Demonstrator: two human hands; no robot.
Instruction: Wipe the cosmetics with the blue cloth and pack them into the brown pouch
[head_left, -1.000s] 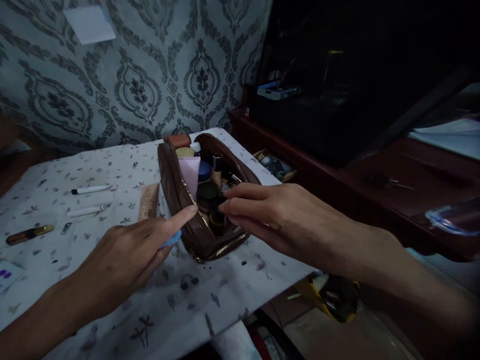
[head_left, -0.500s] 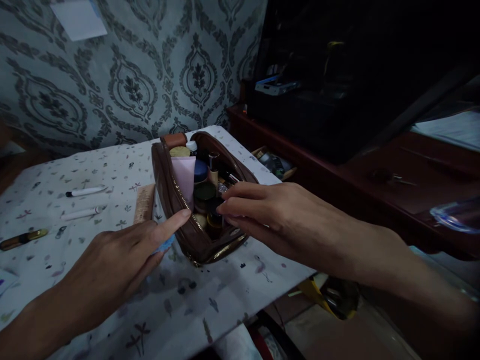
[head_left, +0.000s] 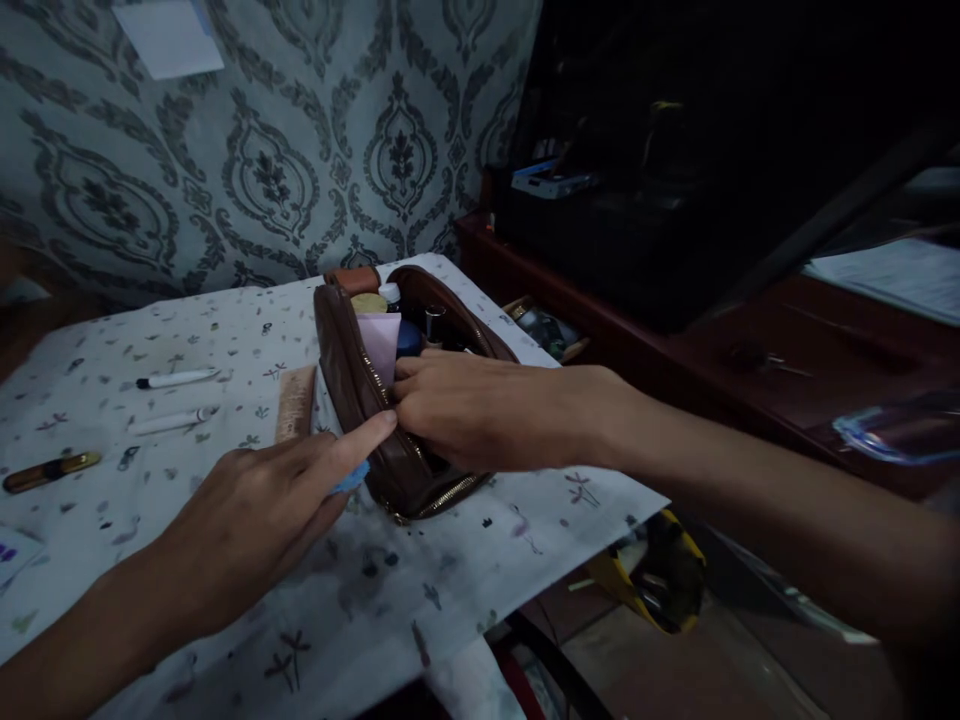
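A brown makeup bag (head_left: 346, 370) stands unzipped on the table, filled with cosmetics. A pink tube (head_left: 379, 345), a blue-lidded jar (head_left: 409, 340) and a white-capped bottle (head_left: 389, 294) show inside it. My right hand (head_left: 480, 410) reaches down into the bag with fingers curled; its fingertips, and anything in them, are hidden. My left hand (head_left: 277, 510) is closed around a small blue crumpled thing (head_left: 352, 478), its index finger laid against the bag's near left rim. Just left of the bag lies a beige tube (head_left: 295, 402).
Two white pens (head_left: 176, 379) and a gold-and-dark tube (head_left: 51, 471) lie left on the patterned tablecloth (head_left: 225, 390). A dark red cabinet (head_left: 720, 400) with a large black screen (head_left: 675, 150) stands right. A yellow-edged bag (head_left: 660, 580) sits below the table edge.
My right hand has moved left and deeper into the bag, covering jars that showed before. My left hand stays at the rim with the blue thing.
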